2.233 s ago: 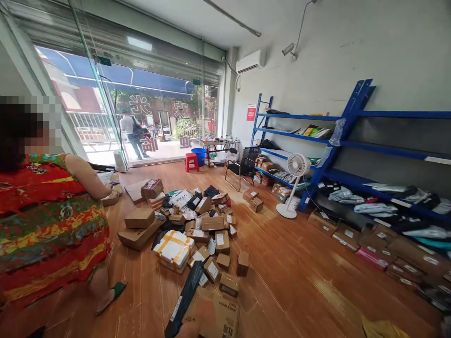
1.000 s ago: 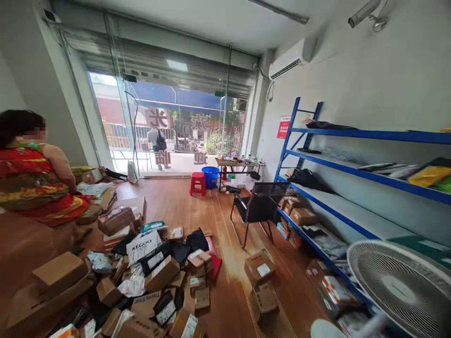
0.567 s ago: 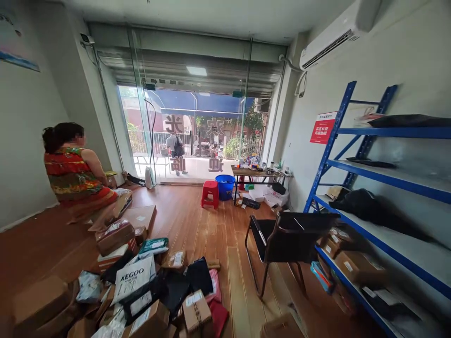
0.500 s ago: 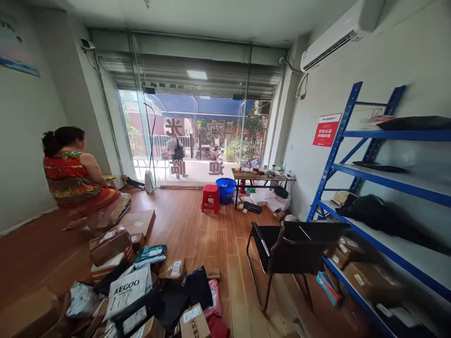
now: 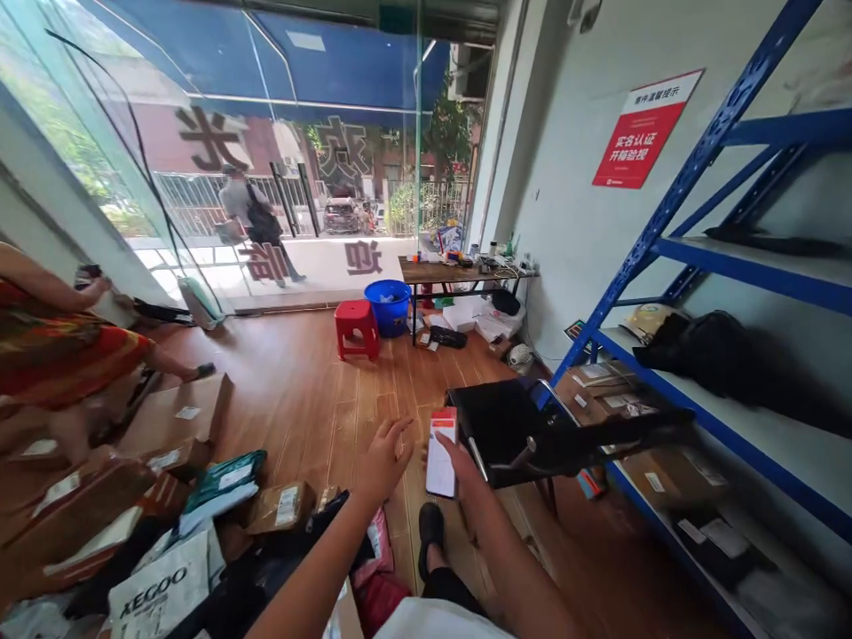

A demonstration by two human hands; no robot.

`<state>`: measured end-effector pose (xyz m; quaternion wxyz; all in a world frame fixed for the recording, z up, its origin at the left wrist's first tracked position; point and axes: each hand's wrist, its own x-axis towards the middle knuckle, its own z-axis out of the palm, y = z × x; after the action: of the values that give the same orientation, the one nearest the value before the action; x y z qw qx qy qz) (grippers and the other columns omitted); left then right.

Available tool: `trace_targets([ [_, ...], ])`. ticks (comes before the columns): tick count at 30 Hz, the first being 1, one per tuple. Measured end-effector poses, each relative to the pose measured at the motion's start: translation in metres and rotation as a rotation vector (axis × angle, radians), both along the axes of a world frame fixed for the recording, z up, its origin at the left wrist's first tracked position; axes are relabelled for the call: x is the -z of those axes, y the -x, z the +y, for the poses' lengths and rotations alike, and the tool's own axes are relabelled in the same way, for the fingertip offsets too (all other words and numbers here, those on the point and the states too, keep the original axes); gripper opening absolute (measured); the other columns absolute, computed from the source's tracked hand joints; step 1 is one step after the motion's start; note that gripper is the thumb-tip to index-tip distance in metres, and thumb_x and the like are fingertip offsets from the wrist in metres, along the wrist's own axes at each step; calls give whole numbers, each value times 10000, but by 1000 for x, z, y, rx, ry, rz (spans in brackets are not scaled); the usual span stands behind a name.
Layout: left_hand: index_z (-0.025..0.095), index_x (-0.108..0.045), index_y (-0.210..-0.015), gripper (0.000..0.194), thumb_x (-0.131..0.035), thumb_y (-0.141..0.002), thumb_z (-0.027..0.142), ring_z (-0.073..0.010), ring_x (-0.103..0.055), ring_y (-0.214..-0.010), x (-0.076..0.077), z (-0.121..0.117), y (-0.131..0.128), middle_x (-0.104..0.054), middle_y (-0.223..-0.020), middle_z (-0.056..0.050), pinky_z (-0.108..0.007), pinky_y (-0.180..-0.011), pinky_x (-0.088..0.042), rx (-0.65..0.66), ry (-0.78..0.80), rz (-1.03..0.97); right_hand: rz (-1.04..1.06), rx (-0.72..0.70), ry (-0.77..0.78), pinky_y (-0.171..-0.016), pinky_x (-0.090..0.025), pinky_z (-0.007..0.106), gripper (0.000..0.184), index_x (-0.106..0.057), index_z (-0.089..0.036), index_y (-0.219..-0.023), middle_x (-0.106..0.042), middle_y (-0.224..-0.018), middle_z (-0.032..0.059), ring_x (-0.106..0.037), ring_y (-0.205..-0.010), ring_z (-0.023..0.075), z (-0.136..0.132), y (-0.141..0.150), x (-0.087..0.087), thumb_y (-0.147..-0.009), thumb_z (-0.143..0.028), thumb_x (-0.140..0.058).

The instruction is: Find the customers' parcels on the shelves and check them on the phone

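Observation:
A smartphone (image 5: 440,466) with a lit white screen and a red-orange top is in my right hand (image 5: 464,463), the thumb lying over its screen edge. To the left of the phone, my left hand (image 5: 387,457) is raised with its fingers apart and nothing in it. A small gap separates that hand from the phone. Below the phone, my dark shoe (image 5: 431,532) rests on the wooden floor. The black chair (image 5: 493,417) stands just right of my right hand.
Parcels lie piled at lower left, among them a white KEGOO bag (image 5: 160,590) and a brown box (image 5: 283,508). A red stool (image 5: 357,330), blue bucket (image 5: 388,311) and desk (image 5: 459,272) stand ahead. Blue shelving (image 5: 752,266) lines the right. Another person (image 5: 59,328) is at left.
Both my hands have come into view, the right with a smartphone. My view has tipped downward and moved closer to the desk. The person at left has risen from a low position.

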<state>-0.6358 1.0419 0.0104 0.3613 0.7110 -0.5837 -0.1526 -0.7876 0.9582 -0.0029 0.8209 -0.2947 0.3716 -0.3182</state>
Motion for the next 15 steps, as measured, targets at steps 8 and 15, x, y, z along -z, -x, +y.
trace_targets([
  [8,237,-505,-1369,487,-658,-909,289,-269,-531,-1160,-66,-219,-49,-553,-1258,-110,-427,-960,-499,-93,440,-326,-119,-70,67,-576,-525,279,536,-625,-170,-979,-697,-718,12,-693,-660,193,-257,-152,-59,-605,-494,-829],
  [15,241,-606,-1304,429,-690,-884,279,-296,-481,-1131,-56,-381,-141,-604,-1277,-89,-438,-973,-463,-138,387,-479,-69,-52,50,-600,-509,267,431,-611,-178,-948,-678,-753,1,-664,-687,167,-417,-256,-39,-691,-502,-731],
])
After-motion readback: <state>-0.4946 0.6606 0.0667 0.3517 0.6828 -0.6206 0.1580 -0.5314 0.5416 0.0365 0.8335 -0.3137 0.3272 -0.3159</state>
